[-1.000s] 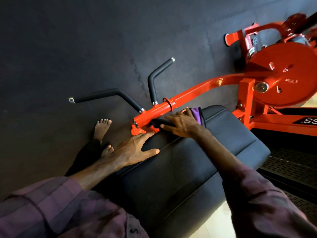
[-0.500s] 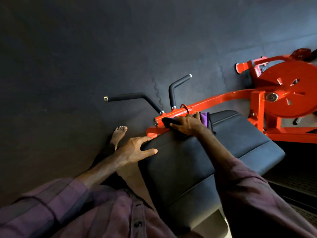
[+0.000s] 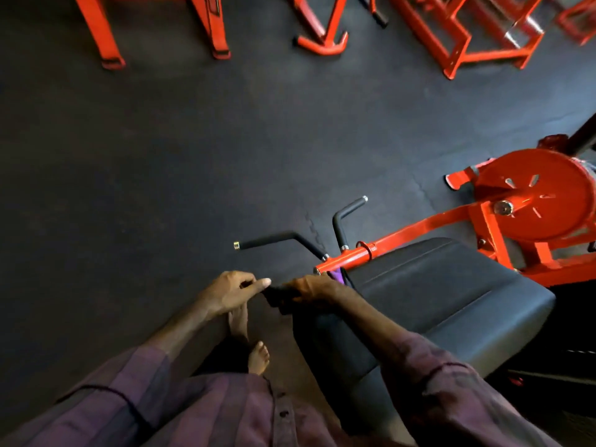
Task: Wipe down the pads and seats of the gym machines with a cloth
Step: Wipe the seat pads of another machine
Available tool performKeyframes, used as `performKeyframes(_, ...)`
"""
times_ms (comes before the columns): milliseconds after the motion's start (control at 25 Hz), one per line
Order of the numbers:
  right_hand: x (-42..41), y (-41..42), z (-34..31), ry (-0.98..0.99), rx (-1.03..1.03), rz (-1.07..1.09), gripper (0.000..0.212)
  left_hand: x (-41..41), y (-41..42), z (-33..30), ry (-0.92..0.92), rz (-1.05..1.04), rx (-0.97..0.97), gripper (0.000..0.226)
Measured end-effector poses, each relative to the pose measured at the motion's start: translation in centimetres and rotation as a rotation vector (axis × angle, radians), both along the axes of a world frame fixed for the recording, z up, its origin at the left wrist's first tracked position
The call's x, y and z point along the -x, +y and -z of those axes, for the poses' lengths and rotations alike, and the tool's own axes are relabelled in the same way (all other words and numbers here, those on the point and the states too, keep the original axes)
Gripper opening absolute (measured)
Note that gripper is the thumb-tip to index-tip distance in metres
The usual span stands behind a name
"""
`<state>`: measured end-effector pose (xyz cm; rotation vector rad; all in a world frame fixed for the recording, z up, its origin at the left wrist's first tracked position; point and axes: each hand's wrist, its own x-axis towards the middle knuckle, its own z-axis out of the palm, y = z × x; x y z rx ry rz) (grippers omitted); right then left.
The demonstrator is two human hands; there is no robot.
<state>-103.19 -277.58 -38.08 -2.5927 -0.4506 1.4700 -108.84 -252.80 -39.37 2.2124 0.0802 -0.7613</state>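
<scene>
— Two hands we see low in the middle, over the dark floor (image 3: 161, 162). How is the left one?

— Our left hand (image 3: 230, 290) is in the air above a bare foot (image 3: 238, 321). Its index finger points to the right, the other fingers are curled in, and it holds nothing that we can see. The fingertip comes very near the black object in the other hand; we cannot tell if it touches.

— And the right hand?

— Our right hand (image 3: 311, 288) grips a dark thing, maybe a small bottle or handle, and the purple cloth (image 3: 337, 276) shows just behind its knuckles. So the cloth is in this hand, at the near-left corner of the black pad (image 3: 445, 295), just under the end of the red bar (image 3: 387, 241).

— What is beside the pad?

— Two black handles (image 3: 277, 240) go out from the bar end to the left and up. To the right stands the red round disc (image 3: 535, 195) of the machine. At the top edge we see more red frames (image 3: 467, 33), a little blurred. Both our sleeves (image 3: 451, 391) are purple.
</scene>
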Motion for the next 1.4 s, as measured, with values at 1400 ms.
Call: performKeyframes(1400, -74.6, 22.3, -22.8, -1.079, -0.245, 0.46, 0.066, -86.9, 27.8, -28.0, -0.902, 0.415, -0.283, 0.052)
